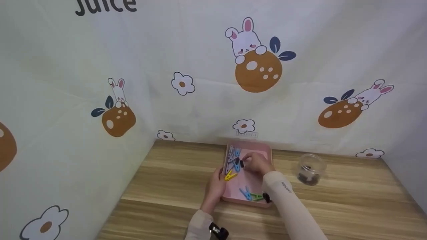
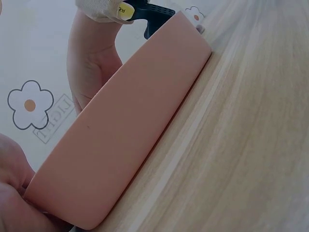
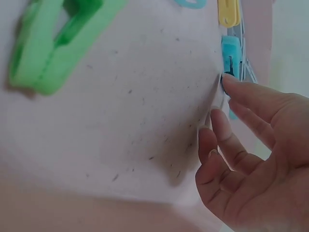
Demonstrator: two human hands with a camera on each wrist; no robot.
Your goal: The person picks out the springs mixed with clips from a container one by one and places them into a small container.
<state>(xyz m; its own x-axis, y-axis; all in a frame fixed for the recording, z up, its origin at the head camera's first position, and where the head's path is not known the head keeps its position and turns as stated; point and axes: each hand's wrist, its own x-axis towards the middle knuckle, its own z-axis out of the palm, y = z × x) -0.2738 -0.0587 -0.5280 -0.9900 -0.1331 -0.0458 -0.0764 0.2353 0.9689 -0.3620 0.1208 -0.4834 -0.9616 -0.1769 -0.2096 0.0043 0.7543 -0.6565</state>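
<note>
My left hand (image 1: 217,183) grips the left side of a shallow pink tray (image 1: 247,202); in the left wrist view, its fingers (image 2: 14,193) curl at the tray's edge. My right hand (image 1: 257,163) reaches into the tray. Thumb and finger pinch a small black piece (image 3: 225,83) beside a blue clothespin (image 3: 231,48), its kind hidden by the fingertips. Grey and blue clothespins (image 1: 230,160) crowd the tray's left side, with a yellow clothespin (image 1: 230,175) just below. Another blue clothespin (image 1: 246,193) and a green clothespin (image 1: 257,197) lie at the near end.
A clear round jar (image 1: 312,163) with several dark pieces inside stands right of the tray on the wood-grain table (image 1: 166,176). Behind and at both sides hangs a pale curtain (image 1: 200,110) printed with rabbits, oranges and flowers.
</note>
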